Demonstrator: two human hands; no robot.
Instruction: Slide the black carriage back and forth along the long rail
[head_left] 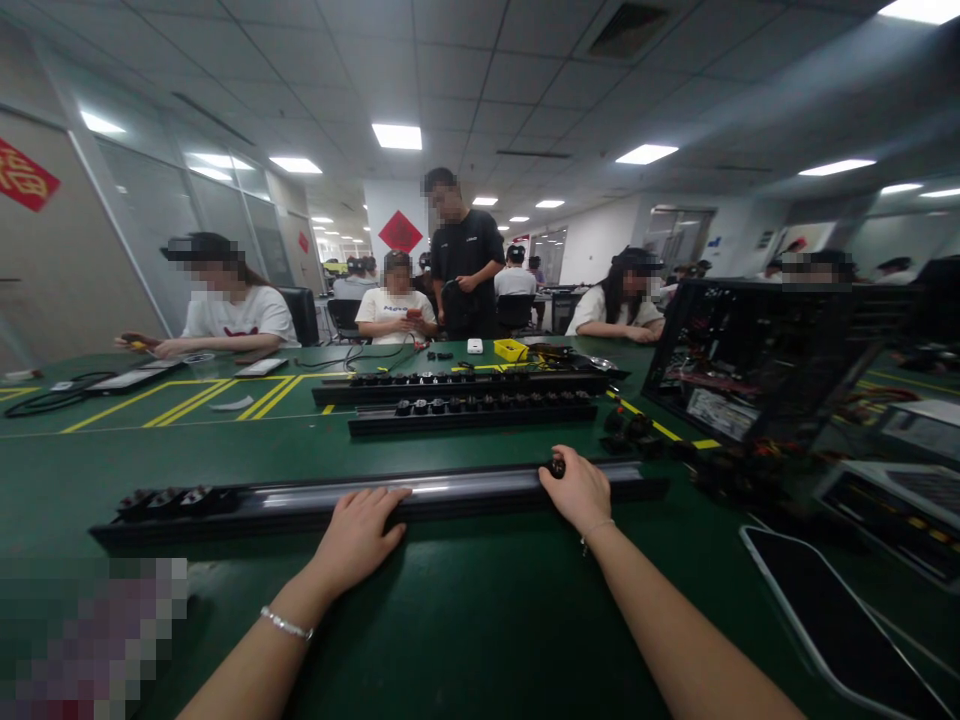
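Observation:
A long black rail [450, 490] with a shiny channel lies across the green table before me. My left hand [360, 535] rests on its middle, fingers stretched out flat over the front edge. Toward the rail's right end, my right hand [581, 490] grips a small round black part [556, 467] between thumb and fingers, at or just above the channel; contact with it is hard to tell. Several similar black parts [169, 500] sit in a row on the rail's left end. Behind stand two more black rails, a nearer one [472, 422] and a farther one [337, 393], both lined with such parts.
An open computer case [765, 360] stands at the right, with loose black parts [634, 430] and power supply units [892, 510] near it. A phone [832, 610] lies front right. A yellow tray [511, 349] is at the back. Several people sit around; one person [465, 250] stands.

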